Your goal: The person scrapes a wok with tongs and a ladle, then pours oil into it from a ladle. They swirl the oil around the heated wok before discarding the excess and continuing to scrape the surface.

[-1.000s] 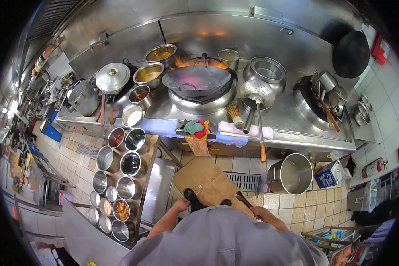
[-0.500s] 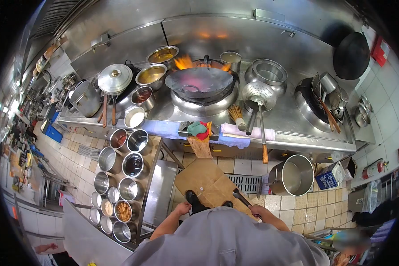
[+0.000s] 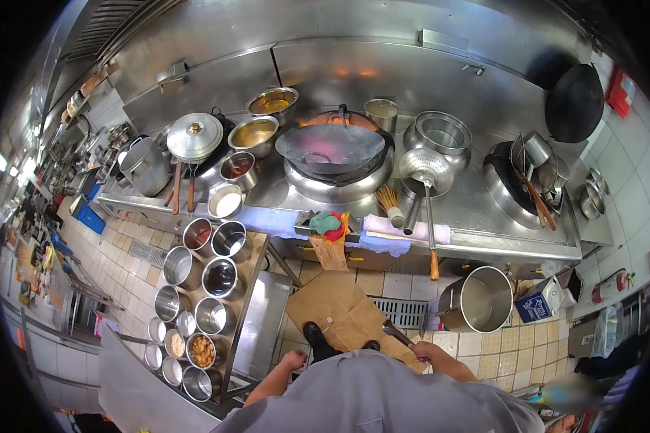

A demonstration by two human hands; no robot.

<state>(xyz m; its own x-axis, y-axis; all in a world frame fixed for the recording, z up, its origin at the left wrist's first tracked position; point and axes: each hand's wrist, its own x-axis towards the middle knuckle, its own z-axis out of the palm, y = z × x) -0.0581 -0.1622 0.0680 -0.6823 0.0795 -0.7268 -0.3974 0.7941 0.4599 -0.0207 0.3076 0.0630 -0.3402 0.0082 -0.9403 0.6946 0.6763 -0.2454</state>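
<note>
My right hand (image 3: 425, 351) is wrapped round the handle of a dark long-handled utensil (image 3: 397, 332), held low over the cardboard on the floor. My left hand (image 3: 293, 359) hangs beside the metal rack, its fingers curled; whether it holds anything is too small to tell. In front of me a wok (image 3: 330, 149) sits on a round burner, with an orange glow behind its rim. A perforated strainer (image 3: 427, 169) rests on a pot to the wok's right, near a bamboo brush (image 3: 389, 204). Folded cloths (image 3: 407, 229) lie on the stove's front edge.
Metal containers (image 3: 213, 315) with sauces and ingredients crowd the rack at left. A large pot (image 3: 487, 299) stands on the floor at right, beside a blue and white box (image 3: 539, 302). Cardboard (image 3: 339, 303) lies underfoot. Another wok (image 3: 511, 177) is at the stove's right.
The flames around the wok have dropped to a glow. The stove and rack appear slightly lower in view. My right hand still grips the utensil.
</note>
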